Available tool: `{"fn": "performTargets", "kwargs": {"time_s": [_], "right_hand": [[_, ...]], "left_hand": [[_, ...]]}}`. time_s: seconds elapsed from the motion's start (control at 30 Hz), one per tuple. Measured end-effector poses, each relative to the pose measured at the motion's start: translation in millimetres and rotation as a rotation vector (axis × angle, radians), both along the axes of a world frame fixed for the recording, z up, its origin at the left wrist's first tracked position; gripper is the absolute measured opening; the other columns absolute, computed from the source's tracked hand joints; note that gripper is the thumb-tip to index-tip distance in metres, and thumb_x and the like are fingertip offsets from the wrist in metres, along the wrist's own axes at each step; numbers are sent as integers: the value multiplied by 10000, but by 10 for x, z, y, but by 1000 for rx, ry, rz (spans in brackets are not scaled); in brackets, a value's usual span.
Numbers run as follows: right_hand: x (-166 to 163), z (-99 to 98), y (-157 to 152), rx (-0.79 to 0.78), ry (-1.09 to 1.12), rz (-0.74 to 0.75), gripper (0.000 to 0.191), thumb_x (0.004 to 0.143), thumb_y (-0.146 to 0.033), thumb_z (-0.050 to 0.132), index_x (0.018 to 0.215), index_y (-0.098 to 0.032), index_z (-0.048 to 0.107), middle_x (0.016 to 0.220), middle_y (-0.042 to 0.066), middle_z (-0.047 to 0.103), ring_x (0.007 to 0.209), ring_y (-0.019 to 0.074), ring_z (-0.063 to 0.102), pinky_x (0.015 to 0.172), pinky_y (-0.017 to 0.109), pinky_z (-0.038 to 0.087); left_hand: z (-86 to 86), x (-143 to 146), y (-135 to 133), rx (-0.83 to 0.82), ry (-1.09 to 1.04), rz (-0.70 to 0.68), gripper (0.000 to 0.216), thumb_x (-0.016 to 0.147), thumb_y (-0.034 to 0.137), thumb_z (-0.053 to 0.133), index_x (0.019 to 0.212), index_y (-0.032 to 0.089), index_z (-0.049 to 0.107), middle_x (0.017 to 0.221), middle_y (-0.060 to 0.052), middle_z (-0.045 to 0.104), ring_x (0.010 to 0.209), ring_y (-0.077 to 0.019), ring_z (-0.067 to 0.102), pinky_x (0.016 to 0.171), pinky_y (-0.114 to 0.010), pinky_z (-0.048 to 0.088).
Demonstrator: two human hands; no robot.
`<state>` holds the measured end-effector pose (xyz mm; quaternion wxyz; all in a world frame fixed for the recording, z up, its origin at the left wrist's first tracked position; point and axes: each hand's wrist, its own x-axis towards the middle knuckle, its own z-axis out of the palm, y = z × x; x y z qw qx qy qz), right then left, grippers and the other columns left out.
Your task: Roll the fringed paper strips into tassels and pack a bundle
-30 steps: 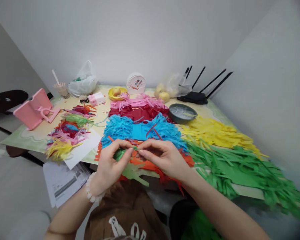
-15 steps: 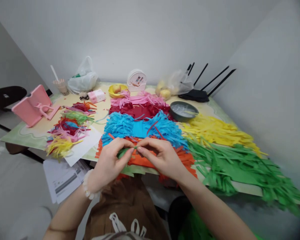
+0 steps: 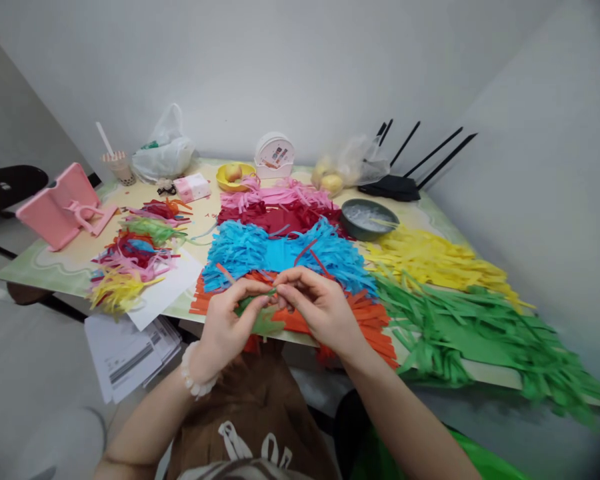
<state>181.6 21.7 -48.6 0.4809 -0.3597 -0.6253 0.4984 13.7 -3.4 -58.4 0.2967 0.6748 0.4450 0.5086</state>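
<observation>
Pale-green fringed paper strip (image 3: 269, 324) swung up since last frame; our left hand (image 3: 233, 317) and right hand (image 3: 317, 308): both grips pinching it, over orange fringed paper (image 3: 299, 323), desk's (image 3: 55, 268) 6 o'clock edge.

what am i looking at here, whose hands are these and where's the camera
There's no machine: these are one person's two bare hands, seen by a camera worn on the head, looking forward and down. The left hand pinches green paper; the right hand meets it there, but whether it grips is unclear. On the table lies cut paper: pink fringe, dark red fringe, blue fringe, orange fringe, and, further right, yellow fringe and green fringe. A dark bowl and a pink stand sit there too.
</observation>
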Motion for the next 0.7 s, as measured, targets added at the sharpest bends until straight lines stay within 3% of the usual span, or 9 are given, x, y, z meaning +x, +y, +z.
{"fn": "performTargets", "kwargs": {"time_s": [0.13, 0.27, 0.43, 0.7], "right_hand": [[-49, -31, -34, 12, -28, -21, 134, 872, -303, 647, 903, -178, 682, 657, -13, 635, 548, 106, 569, 516, 209, 454], [-83, -104, -78, 104, -86, -146, 120, 876, -293, 646, 856, -182, 688, 711, 8, 686, 598, 122, 610, 568, 223, 473], [-60, -146, -103, 149, -113, -248, 134, 896, -288, 633, 823, -189, 686, 682, -4, 678, 587, 121, 599, 572, 226, 463], [-75, -155, -120, 92, -75, -223, 135, 886, -307, 645, 839, -190, 693, 672, 2, 679, 592, 134, 614, 577, 240, 481]], "left_hand": [[-36, 26, -25, -39, -77, 36, 70, 880, 162, 628, 886, 178, 696, 829, -18, 756, 724, -127, 723, 678, -184, 559], [-64, 96, -52, -89, -183, 52, 7, 870, 179, 649, 867, 175, 654, 787, -2, 729, 676, -115, 718, 621, -166, 555], [-64, 148, -80, -79, -193, 39, 36, 846, 172, 687, 866, 180, 658, 818, -9, 724, 772, -127, 721, 715, -181, 562], [-122, 120, -98, -123, -281, 8, 18, 888, 187, 650, 874, 183, 661, 802, -5, 729, 706, -112, 709, 649, -172, 548]]}}
